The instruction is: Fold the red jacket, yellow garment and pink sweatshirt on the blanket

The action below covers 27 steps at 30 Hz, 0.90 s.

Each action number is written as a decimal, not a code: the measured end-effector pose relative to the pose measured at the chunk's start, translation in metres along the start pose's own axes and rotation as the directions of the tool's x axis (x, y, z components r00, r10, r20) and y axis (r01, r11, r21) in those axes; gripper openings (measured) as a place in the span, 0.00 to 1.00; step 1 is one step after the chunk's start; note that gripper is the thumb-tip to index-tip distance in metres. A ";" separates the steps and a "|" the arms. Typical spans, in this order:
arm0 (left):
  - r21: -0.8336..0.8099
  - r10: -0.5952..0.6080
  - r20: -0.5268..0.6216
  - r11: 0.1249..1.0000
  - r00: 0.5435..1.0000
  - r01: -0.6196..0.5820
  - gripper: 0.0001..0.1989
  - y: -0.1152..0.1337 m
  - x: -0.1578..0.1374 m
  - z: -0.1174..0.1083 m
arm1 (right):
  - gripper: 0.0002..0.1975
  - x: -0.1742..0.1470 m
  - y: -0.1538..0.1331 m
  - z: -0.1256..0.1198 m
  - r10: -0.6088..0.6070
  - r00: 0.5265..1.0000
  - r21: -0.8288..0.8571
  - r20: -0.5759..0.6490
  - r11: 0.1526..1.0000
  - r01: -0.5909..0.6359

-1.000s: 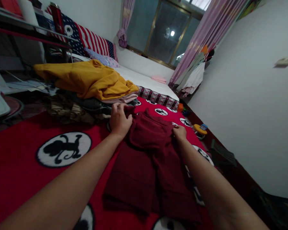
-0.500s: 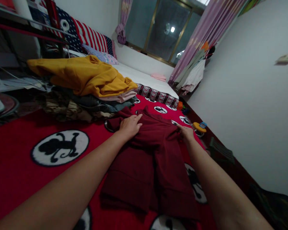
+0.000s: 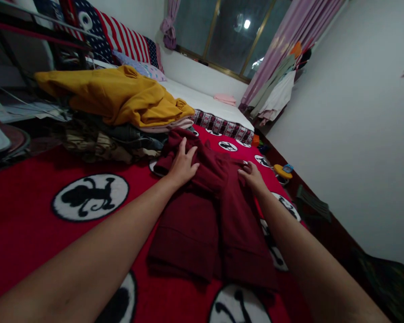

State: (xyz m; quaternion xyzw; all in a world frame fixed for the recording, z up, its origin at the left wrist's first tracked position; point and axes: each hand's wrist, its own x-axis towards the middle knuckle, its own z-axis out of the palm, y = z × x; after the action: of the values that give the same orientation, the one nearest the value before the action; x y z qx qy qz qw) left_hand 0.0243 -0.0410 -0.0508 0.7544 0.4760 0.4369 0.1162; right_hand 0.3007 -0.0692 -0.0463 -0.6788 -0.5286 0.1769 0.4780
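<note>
A maroon garment lies spread on a red blanket with round white patches and black figures. Two wide leg-like panels with banded hems point towards me, and its far left part is bunched up. My left hand rests on the upper left of the cloth, fingers spread and holding nothing. At the upper right edge is my right hand, its fingers loosely bent and apart, touching or just over the cloth. Its palm side is hidden.
Left of the garment is a pile of clothes with a mustard-yellow top uppermost. Beyond lies a white-covered bed surface under a window. Along the right wall stand a yellow stool and a dark green folding stool.
My left hand has slid slightly away from me and spread its fingers, pushing up the far left cloth. My right hand has moved a little left and loosened from the edge.
</note>
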 end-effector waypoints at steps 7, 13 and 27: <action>0.038 0.155 -0.003 0.987 0.988 -0.155 0.11 0.007 -0.007 0.002 | 0.15 -0.080 -0.037 -0.008 -0.326 0.940 -0.259 0.097 0.904 0.340; 0.000 0.328 0.166 0.943 0.930 -0.333 0.15 0.046 -0.028 -0.006 | 0.17 -0.151 -0.072 -0.017 -0.169 0.912 -0.216 0.375 0.940 0.263; 0.118 0.435 0.195 0.879 0.879 -0.461 0.15 0.050 -0.051 -0.004 | 0.09 -0.220 -0.072 -0.059 -0.246 0.836 -0.379 0.491 0.804 0.459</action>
State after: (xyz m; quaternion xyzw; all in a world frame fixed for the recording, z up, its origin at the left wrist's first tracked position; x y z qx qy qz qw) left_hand 0.0437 -0.1095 -0.0463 0.8840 0.3107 0.3492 -0.0114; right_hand 0.2220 -0.2926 -0.0165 -0.6085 -0.7647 0.0866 0.1936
